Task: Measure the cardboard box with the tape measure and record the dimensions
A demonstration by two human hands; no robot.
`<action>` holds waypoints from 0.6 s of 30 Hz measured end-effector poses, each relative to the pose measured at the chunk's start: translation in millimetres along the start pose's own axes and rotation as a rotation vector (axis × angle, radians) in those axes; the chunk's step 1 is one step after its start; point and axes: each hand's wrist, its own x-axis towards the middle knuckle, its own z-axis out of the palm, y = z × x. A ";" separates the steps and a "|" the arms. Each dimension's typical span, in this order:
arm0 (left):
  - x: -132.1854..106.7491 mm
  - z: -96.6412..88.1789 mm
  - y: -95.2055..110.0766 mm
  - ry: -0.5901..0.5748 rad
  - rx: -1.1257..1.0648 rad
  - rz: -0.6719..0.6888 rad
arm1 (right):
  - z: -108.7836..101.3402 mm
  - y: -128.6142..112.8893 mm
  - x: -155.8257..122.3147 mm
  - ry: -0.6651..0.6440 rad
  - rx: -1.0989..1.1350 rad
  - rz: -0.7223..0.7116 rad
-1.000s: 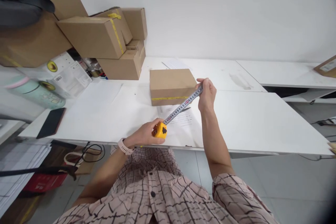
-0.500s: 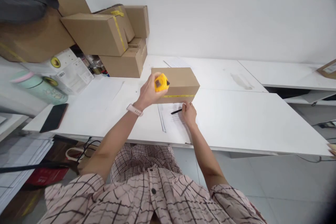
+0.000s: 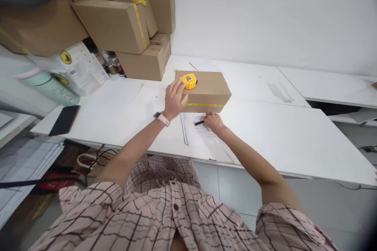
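Observation:
A small cardboard box (image 3: 209, 91) with a yellow tape stripe lies on the white table (image 3: 279, 133). A yellow tape measure (image 3: 189, 80) rests on the box's top, near its left end. My left hand (image 3: 173, 100) is at that end of the box, its fingers spread, the fingertips just beside the tape measure. My right hand (image 3: 214, 121) lies in front of the box on a printed sheet of paper (image 3: 193, 135), its fingers curled on a black pen (image 3: 199, 123).
Several larger cardboard boxes (image 3: 118, 27) are stacked at the back left. In front of them lie white packets (image 3: 85, 72) and a mint-green bottle (image 3: 44, 84). A black phone (image 3: 64, 119) lies near the table's left front edge. A second white table (image 3: 330, 84) adjoins at the right.
The tape was drawn out between both hands; it has retracted. My left hand carried the tape measure up and set it on the box. My right hand dropped to the pen.

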 end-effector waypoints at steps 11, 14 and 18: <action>-149.8 24.2 17.5 -0.637 0.008 -0.030 | 7.3 -30.3 -35.1 0.743 1.360 0.317; -146.8 24.6 18.5 -0.653 0.030 -0.044 | 21.7 -53.5 -8.9 0.693 1.787 0.324; -144.8 22.5 19.5 -0.662 0.016 -0.054 | 38.0 -67.6 22.6 0.564 2.020 0.348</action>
